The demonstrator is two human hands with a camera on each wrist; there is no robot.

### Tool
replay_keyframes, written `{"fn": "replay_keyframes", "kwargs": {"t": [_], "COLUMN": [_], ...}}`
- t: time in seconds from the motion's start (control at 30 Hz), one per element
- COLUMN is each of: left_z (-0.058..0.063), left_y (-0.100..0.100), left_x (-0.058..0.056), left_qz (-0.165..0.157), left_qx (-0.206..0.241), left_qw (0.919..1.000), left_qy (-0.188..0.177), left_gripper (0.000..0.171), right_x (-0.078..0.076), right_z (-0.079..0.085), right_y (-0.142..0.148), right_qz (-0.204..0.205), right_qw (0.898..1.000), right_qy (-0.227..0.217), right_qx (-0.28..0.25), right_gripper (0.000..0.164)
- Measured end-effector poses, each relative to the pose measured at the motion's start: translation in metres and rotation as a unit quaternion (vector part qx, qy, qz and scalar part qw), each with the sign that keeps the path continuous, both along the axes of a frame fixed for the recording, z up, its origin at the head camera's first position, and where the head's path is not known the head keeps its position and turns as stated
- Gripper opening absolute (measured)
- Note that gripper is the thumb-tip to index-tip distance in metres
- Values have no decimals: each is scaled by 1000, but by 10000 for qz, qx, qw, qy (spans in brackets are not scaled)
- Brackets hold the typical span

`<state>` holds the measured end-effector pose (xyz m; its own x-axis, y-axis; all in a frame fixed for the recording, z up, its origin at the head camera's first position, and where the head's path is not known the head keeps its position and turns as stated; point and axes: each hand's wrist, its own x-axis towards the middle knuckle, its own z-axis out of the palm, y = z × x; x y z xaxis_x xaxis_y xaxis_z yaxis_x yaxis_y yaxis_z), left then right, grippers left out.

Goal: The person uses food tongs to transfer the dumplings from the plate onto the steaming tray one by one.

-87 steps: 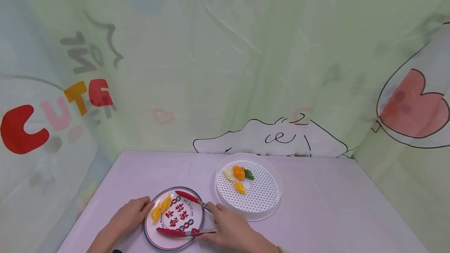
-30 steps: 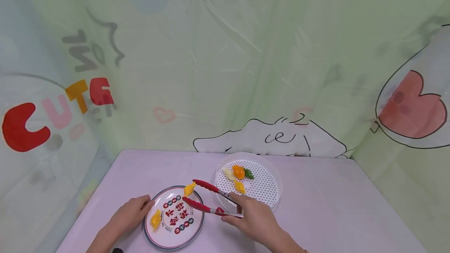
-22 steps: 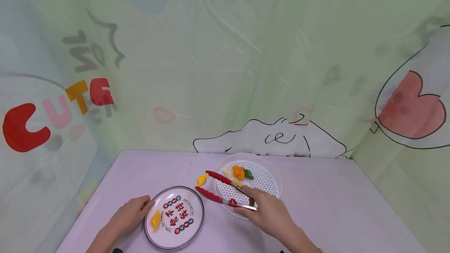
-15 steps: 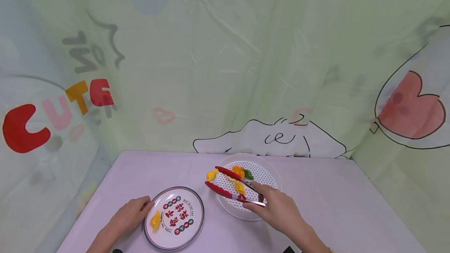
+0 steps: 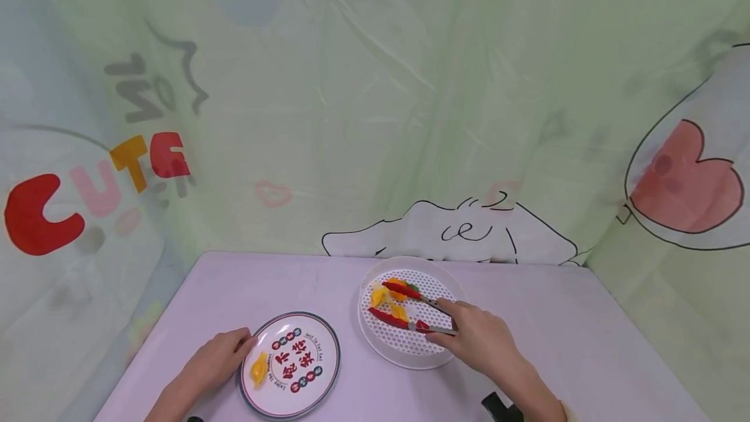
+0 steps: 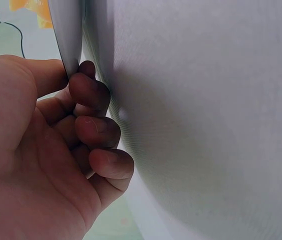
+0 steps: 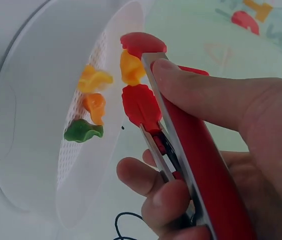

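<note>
In the head view my left hand pinches the left rim of a white plate with red lettering; the left wrist view shows thumb and fingers at the plate's edge. One yellow toy dumpling lies on that plate. My right hand grips red-tipped metal tongs over a round white steamer tray. Between the tong tips a second yellow dumpling is held above the tray. Another yellow dumpling, an orange one and a green one lie on the tray.
A pale piece on the tray is partly hidden behind the held dumpling. The lilac table stretches right of the tray. Printed curtains enclose the back and sides. A black device shows by my right forearm.
My right hand has carried a yellow dumpling in the tongs from the plate rightward to above the left part of the tray. My left hand has stayed at the plate's rim.
</note>
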<state>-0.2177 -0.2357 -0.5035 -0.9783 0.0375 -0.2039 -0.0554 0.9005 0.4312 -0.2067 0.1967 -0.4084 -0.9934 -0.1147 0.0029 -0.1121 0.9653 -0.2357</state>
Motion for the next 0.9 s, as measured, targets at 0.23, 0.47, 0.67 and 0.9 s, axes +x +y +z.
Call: {"fn": "replay_keyframes", "kwargs": {"t": [0.23, 0.47, 0.67, 0.9], "left_z": [3, 3, 0, -2], "left_y": [1, 0, -1, -2], "left_x": [2, 2, 1, 0], "left_qz": [-14, -18, -48, -44], "left_qx": [37, -2, -1, 10], "left_qw": [10000, 10000, 9999, 9999], "left_qy": [23, 48, 102, 93], "left_gripper": [28, 34, 35, 33], "right_x": [-5, -4, -1, 4], "right_z": [-7, -13, -7, 3], "right_y": [-6, -8, -9, -7], "right_qz": [105, 50, -129, -190], "right_qw": [9993, 9990, 9989, 9996], "right_qy": [-149, -36, -80, 177], "right_qx": [315, 437, 447, 90], "right_gripper": [67, 67, 74, 78]}}
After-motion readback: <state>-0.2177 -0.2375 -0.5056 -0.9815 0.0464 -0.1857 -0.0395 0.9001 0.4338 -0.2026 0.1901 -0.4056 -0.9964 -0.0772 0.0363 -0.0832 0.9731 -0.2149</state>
